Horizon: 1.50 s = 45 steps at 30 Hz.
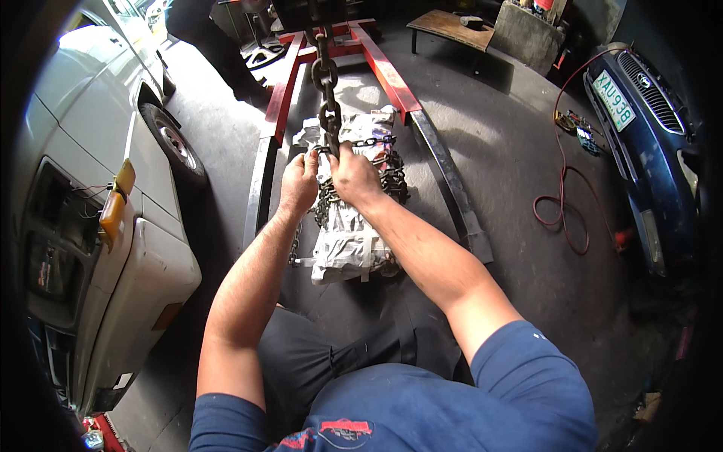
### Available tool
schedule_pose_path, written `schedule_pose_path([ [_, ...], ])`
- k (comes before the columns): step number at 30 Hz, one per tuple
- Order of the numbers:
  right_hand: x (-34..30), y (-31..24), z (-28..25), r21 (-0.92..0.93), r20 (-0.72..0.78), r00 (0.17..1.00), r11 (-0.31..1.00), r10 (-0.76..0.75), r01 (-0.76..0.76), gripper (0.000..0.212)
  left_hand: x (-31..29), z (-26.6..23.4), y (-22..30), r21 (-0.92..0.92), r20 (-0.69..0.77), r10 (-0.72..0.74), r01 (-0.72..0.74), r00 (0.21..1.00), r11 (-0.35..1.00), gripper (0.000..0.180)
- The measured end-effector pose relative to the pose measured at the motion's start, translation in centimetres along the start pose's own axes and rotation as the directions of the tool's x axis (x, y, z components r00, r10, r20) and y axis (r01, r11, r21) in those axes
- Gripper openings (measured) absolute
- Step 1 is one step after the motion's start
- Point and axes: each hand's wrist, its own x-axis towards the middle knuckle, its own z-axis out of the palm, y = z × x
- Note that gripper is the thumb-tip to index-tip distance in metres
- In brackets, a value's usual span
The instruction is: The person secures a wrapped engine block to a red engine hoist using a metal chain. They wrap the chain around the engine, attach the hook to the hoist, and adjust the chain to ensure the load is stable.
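Observation:
A thick rusty chain (326, 83) hangs down from above into the space between my hands. My right hand (355, 176) is closed around the chain's lower end. Just left of it, my left hand (300, 181) pinches a thinner dark chain (369, 142) that runs across the top of a bulky bundle. This bundle (348, 248) lies on the floor, covered in white wrapping and tape. Several turns of chain (394, 177) are wound about its middle. My hands hide the spot where the thick and thin chains meet.
Red and black hoist legs (389, 79) flank the bundle on both sides. A white vehicle (143, 233) stands close on the left, a blue car bumper (636, 166) on the right. A red hose (561, 200) lies on the floor. A low wooden table (444, 32) and another person (215, 45) are farther back.

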Motion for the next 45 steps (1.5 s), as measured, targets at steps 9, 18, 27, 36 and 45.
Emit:
schedule_pose_path([
  [9,0.2,-0.8,-0.1,-0.065,0.066,0.989,0.99,0.13,-0.126,0.033,0.4,0.5,0.2,0.037,-0.009,0.007,-0.006,1.0,0.999,0.042],
  [18,1.5,0.2,1.7,0.034,0.053,0.991,0.991,0.125,-0.126,0.039,0.4,0.4,0.0,-0.057,0.049,0.009,-0.006,0.999,0.998,0.045],
  [27,1.1,1.6,0.2,0.104,0.13,0.984,0.985,0.122,-0.136,0.038,0.9,0.8,-0.7,-0.252,0.134,0.022,0.012,0.991,0.968,0.045],
  [36,1.3,1.5,-2.7,0.196,0.292,0.948,0.963,0.123,-0.185,0.037,0.0,1.4,-0.8,-0.643,0.169,-0.086,0.176,0.982,0.746,0.032],
  [45,1.5,2.5,-3.9,0.094,0.281,0.956,0.989,0.08,-0.11,0.04,1.6,1.3,-0.4,-0.581,0.17,-0.227,0.284,0.959,0.763,0.028],
])
